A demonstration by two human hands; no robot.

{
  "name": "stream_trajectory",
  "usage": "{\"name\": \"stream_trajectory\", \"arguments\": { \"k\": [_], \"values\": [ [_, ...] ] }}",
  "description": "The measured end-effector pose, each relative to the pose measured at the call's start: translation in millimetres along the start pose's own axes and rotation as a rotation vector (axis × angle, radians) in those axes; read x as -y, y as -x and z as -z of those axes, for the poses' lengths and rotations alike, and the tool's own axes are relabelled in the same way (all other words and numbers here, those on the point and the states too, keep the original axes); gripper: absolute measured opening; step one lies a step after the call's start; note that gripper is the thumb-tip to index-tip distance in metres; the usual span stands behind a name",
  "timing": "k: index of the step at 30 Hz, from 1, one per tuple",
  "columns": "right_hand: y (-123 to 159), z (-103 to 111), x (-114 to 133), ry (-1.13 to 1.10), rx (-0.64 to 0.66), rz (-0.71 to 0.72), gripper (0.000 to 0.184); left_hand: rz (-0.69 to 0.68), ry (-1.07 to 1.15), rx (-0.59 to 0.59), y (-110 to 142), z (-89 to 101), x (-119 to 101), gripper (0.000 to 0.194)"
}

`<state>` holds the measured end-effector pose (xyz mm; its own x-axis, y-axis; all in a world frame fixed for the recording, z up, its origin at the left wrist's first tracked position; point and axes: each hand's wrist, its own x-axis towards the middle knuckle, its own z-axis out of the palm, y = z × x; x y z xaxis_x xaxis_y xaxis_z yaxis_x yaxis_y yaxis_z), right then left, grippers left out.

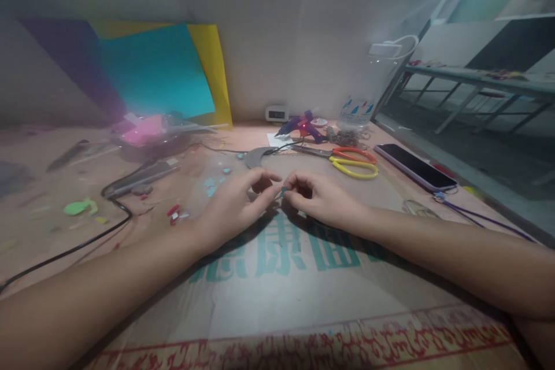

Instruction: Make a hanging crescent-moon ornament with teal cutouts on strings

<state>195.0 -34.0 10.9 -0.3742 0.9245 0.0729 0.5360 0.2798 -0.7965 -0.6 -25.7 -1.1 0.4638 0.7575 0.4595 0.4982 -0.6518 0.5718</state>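
Note:
My left hand (251, 196) and my right hand (318, 196) meet fingertip to fingertip above the middle of the printed cardboard (277, 300). A tiny teal piece (283, 189) shows at the fingertips of my right hand, pinched between thumb and forefinger. My left hand's thumb and fingers are curled close together beside it; whether they also grip something small is hidden. Just beyond the hands lies a grey curved piece (256, 157). Small light-blue scraps (211, 185) are scattered by my left hand.
Scissors (353, 163) with red and yellow handles, a glue gun (303, 125) with a red light, and a small digital clock (277, 113) are at the back. A phone (415, 166) lies right, near the table edge. A black cord (117, 218) runs along the left, and coloured sheets (156, 72) lean on the wall.

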Motion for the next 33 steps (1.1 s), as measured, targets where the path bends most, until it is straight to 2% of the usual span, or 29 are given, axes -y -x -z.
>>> {"name": "stream_trajectory", "arguments": {
  "k": [9,20,26,30,33],
  "values": [
    [-1.3,-0.3,-3.9,-0.052,-0.027,0.013,0.007,0.062,0.021,0.079,-2.1,-1.7,-1.2,0.023],
    [-0.6,-2.9,1.4,-0.157,-0.037,-0.066,0.007,0.094,0.087,0.089,-1.6,-5.6,1.1,0.020],
    [1.1,-3.7,-0.5,-0.164,-0.009,-0.042,0.007,0.107,0.059,0.098,-3.0,-4.1,-1.7,0.015],
    [2.4,-0.8,-1.5,-0.237,0.031,-0.012,0.014,0.115,0.070,0.092,-3.5,-3.2,-1.5,0.015],
    [1.2,1.9,-3.1,-0.253,-0.053,0.017,0.025,0.116,0.072,0.090,-3.0,-3.4,-1.9,0.013]
  ]
}}
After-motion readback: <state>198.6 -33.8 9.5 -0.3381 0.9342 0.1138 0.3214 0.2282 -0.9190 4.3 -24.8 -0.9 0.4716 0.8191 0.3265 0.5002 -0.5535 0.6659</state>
